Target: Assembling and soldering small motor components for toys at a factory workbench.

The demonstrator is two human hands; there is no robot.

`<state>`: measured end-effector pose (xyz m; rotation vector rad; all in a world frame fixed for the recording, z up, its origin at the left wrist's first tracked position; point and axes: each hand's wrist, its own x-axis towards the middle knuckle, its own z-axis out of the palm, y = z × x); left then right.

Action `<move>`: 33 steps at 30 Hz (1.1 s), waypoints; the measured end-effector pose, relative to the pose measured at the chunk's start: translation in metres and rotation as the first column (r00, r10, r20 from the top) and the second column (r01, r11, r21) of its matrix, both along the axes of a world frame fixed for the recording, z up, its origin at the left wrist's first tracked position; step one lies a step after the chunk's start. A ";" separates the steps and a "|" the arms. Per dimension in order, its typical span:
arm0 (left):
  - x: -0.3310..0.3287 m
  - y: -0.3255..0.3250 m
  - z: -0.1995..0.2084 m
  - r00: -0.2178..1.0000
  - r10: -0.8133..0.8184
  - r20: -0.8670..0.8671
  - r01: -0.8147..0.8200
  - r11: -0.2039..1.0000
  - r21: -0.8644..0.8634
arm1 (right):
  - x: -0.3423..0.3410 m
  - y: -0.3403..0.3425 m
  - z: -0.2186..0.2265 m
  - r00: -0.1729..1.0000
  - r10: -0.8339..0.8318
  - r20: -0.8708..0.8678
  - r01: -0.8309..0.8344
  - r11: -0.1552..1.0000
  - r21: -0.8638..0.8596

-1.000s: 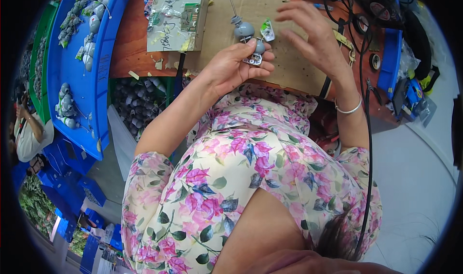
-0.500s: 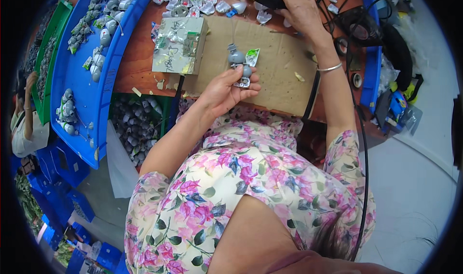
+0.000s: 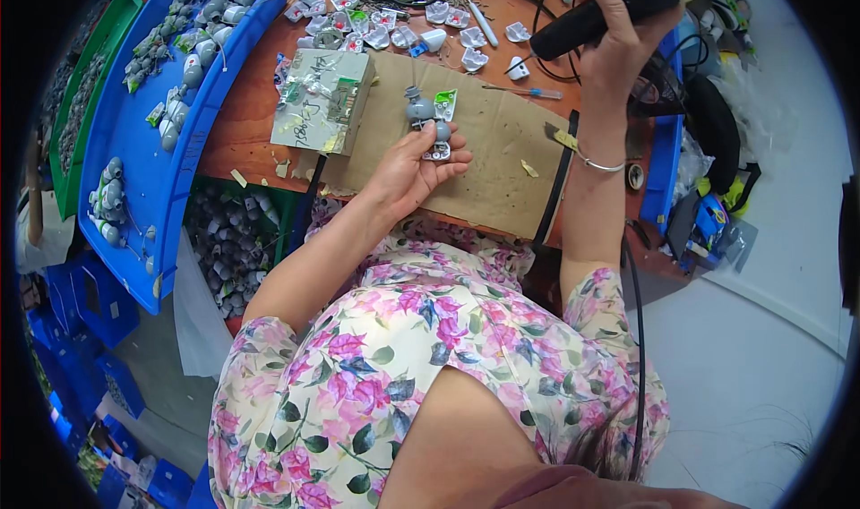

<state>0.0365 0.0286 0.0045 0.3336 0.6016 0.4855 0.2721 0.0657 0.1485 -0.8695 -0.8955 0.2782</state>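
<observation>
My left hand (image 3: 414,171) is closed on a small grey plastic assembly (image 3: 418,111) with rounded bulb-like parts, held over a sheet of cardboard (image 3: 488,164). A bright green and white piece (image 3: 445,104) sticks up at its right side, and a thin wire runs up from its top. Raised at the upper right, my right hand (image 3: 618,57) grips a black electric screwdriver (image 3: 569,39). Its thin bit points left and down, well apart from the assembly.
Left of the cardboard stands a taped box (image 3: 313,97). White plastic shells (image 3: 376,36) are strewn along the back. A blue tray (image 3: 125,133) of similar assemblies lies left, above a green bin of grey parts (image 3: 237,249). A black cable (image 3: 638,330) hangs at my right.
My right hand has lifted the black screwdriver off the back of the table and swung it up to the right. My left hand still holds the grey assembly. The whole view has shifted slightly.
</observation>
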 end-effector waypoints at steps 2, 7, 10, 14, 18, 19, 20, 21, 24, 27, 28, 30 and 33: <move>-0.002 -0.002 -0.002 1.000 0.028 -0.001 -0.028 1.000 0.010 | -0.016 0.014 -0.011 0.998 -0.054 0.033 0.055 0.998 -0.022; -0.001 -0.006 -0.005 0.998 0.023 0.055 -0.024 1.000 0.017 | -0.041 0.031 -0.028 0.996 0.049 0.073 -0.046 0.998 -0.053; 0.000 -0.007 -0.004 0.998 0.028 0.059 -0.028 1.000 0.002 | -0.047 0.039 -0.034 0.986 0.013 0.168 0.001 0.997 -0.077; -0.001 -0.006 -0.003 0.997 0.022 0.072 -0.022 1.000 0.001 | -0.049 0.048 -0.043 0.981 0.059 0.183 -0.045 0.996 -0.082; -0.001 -0.006 -0.003 0.997 0.015 0.080 -0.014 1.000 -0.010 | -0.049 0.052 -0.043 0.971 -0.011 0.238 0.025 0.998 -0.054; 0.000 -0.007 -0.003 0.996 0.018 0.083 -0.017 1.000 -0.006 | -0.049 0.052 -0.042 0.969 -0.037 0.246 0.046 0.998 -0.034; 0.000 -0.008 -0.003 0.996 0.019 0.086 -0.019 1.000 -0.002 | -0.046 0.050 -0.042 0.969 -0.036 0.246 0.046 0.998 -0.035; 0.000 -0.008 -0.003 0.996 0.018 0.086 -0.018 1.000 -0.002 | -0.041 0.047 -0.043 0.979 -0.029 0.201 0.039 0.998 -0.049; 0.000 -0.010 -0.002 0.995 0.008 0.095 -0.009 1.000 0.010 | -0.048 0.030 -0.024 0.982 0.002 0.187 -0.006 1.000 0.026; 0.001 -0.008 -0.001 0.998 0.048 0.030 -0.048 0.999 0.014 | -0.049 0.017 -0.014 0.973 0.097 0.211 -0.119 0.989 0.093; 0.002 -0.010 0.001 0.999 0.044 0.029 -0.044 0.999 0.006 | -0.051 0.008 -0.010 0.973 0.105 0.204 -0.128 0.986 0.103; 0.004 -0.012 0.003 0.995 0.094 -0.038 -0.091 0.994 0.067 | -0.053 -0.011 -0.005 0.984 0.089 0.155 -0.102 0.991 0.082; 0.011 -0.013 0.011 0.990 0.120 -0.071 -0.110 0.985 0.133 | -0.053 -0.032 0.002 0.966 0.124 0.228 -0.134 0.991 0.028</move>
